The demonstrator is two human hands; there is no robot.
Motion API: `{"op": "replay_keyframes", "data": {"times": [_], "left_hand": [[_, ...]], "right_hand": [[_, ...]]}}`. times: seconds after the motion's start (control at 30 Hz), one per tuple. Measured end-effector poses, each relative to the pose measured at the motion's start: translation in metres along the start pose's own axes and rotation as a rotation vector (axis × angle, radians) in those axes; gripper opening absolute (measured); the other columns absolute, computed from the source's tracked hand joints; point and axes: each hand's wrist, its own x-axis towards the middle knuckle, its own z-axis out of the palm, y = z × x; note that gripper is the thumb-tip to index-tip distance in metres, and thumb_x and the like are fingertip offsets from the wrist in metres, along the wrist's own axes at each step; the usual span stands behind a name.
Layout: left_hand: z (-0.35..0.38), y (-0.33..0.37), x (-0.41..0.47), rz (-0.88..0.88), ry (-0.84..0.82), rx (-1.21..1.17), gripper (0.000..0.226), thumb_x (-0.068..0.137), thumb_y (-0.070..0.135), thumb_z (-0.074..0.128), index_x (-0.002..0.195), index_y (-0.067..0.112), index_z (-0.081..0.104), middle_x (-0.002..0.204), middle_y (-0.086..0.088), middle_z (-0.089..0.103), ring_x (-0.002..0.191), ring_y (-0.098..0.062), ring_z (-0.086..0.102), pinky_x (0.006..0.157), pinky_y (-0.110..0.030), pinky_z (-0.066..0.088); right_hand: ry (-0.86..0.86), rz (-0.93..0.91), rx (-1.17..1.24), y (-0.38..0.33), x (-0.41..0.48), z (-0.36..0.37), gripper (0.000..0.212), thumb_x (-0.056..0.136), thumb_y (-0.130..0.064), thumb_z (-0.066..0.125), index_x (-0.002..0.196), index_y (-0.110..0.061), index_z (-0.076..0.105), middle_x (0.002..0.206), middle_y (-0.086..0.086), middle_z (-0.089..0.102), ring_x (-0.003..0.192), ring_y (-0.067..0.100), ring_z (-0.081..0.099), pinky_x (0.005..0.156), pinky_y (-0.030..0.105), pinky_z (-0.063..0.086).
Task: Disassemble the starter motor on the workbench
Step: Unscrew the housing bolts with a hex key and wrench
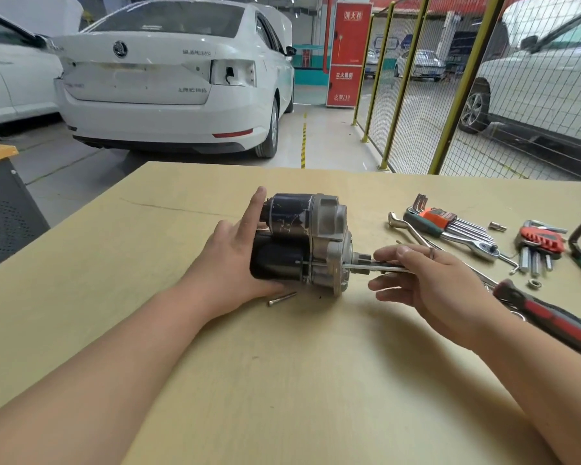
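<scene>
The starter motor (302, 239) lies on its side in the middle of the wooden workbench (282, 380), black body to the left and grey aluminium nose housing to the right. My left hand (235, 260) presses against the black rear end, fingers spread along it. My right hand (426, 280) pinches a long thin metal bolt (369, 268) that sticks out of the housing to the right. A short loose bolt (281, 298) lies on the bench just in front of the motor.
Right of the motor lie a ratchet wrench (450, 238), two hex key sets (440, 219) (539, 245), a small socket (497, 225), a nut (534, 282) and a red-black screwdriver (550, 318). White cars and a yellow mesh fence stand beyond the bench's far edge.
</scene>
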Motion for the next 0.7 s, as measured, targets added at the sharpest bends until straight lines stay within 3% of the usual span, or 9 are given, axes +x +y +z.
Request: {"op": "replay_keyframes", "data": {"times": [0.17, 0.23, 0.33, 0.4, 0.53, 0.7], "left_hand": [[-0.015, 0.008, 0.006, 0.063, 0.010, 0.173, 0.138, 0.048, 0.060, 0.085, 0.132, 0.063, -0.025, 0.090, 0.035, 0.038, 0.090, -0.009, 0.037, 0.084, -0.025, 0.028], [-0.023, 0.012, 0.006, 0.080, -0.016, 0.168, 0.135, 0.042, 0.067, 0.079, 0.133, 0.065, -0.020, 0.090, 0.042, 0.041, 0.090, -0.010, 0.043, 0.085, -0.025, 0.032], [-0.032, 0.015, 0.003, 0.028, -0.068, 0.093, 0.131, 0.035, 0.069, 0.076, 0.133, 0.071, -0.011, 0.096, 0.036, 0.053, 0.097, -0.008, 0.052, 0.083, -0.020, 0.040], [-0.034, 0.014, 0.001, -0.026, -0.125, 0.033, 0.131, 0.033, 0.067, 0.078, 0.130, 0.075, -0.010, 0.103, 0.030, 0.057, 0.099, -0.001, 0.054, 0.081, -0.015, 0.039], [-0.032, 0.008, 0.000, -0.080, -0.229, -0.064, 0.128, 0.036, 0.063, 0.079, 0.129, 0.076, -0.007, 0.111, 0.025, 0.058, 0.110, -0.007, 0.055, 0.090, -0.026, 0.043], [-0.029, 0.005, 0.002, -0.090, -0.236, -0.094, 0.127, 0.038, 0.063, 0.079, 0.128, 0.077, -0.009, 0.111, 0.025, 0.057, 0.114, -0.009, 0.052, 0.089, -0.023, 0.036]], "right_hand": [[0.023, 0.010, -0.018, -0.008, 0.001, 0.000, 0.030, 0.100, -0.015, 0.040, 0.085, -0.002, 0.063, 0.080, 0.011, 0.064, 0.057, 0.026, 0.061, 0.054, 0.036, 0.055], [0.010, 0.012, -0.059, -0.017, 0.002, -0.005, 0.030, 0.100, -0.018, 0.041, 0.084, -0.004, 0.062, 0.076, 0.011, 0.065, 0.051, 0.026, 0.059, 0.051, 0.036, 0.053], [-0.055, -0.015, -0.167, -0.028, 0.000, -0.018, 0.036, 0.100, -0.027, 0.041, 0.076, -0.011, 0.064, 0.068, 0.007, 0.066, 0.051, 0.024, 0.059, 0.053, 0.034, 0.053], [-0.098, -0.093, -0.351, -0.031, 0.000, -0.023, 0.044, 0.099, -0.031, 0.039, 0.067, -0.018, 0.066, 0.062, 0.003, 0.062, 0.052, 0.020, 0.056, 0.056, 0.033, 0.053], [-0.168, -0.236, -0.584, -0.040, 0.002, -0.021, 0.047, 0.098, -0.039, 0.040, 0.061, -0.025, 0.064, 0.054, 0.000, 0.058, 0.049, 0.012, 0.051, 0.053, 0.022, 0.045], [-0.120, -0.580, -0.922, -0.044, 0.004, -0.032, 0.035, 0.087, -0.046, 0.040, 0.068, -0.023, 0.059, 0.074, -0.006, 0.057, 0.067, 0.010, 0.053, 0.069, 0.031, 0.041]]}}
